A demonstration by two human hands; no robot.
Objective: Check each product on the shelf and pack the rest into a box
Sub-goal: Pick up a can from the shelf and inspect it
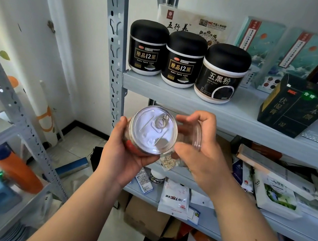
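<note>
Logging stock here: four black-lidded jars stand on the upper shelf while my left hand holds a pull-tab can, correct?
Not four: the head view shows three black-lidded jars on the upper shelf. The left hand does hold the pull-tab can; the right hand holds a clear cap.

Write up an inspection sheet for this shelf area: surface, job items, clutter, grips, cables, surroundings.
Surface: grey metal shelf; its upper board carries upright products.
Job's things: pull-tab can with its lid toward the camera; clear cap off it; three black-lidded jars in a row; dark box to their right.
Clutter: loose sachets on the lower board; cardboard box on the floor.
Grips: left hand holds the can; right hand holds the clear cap.
Cables: nothing seen.
Surroundings: second rack at left holding an orange bottle.
</note>
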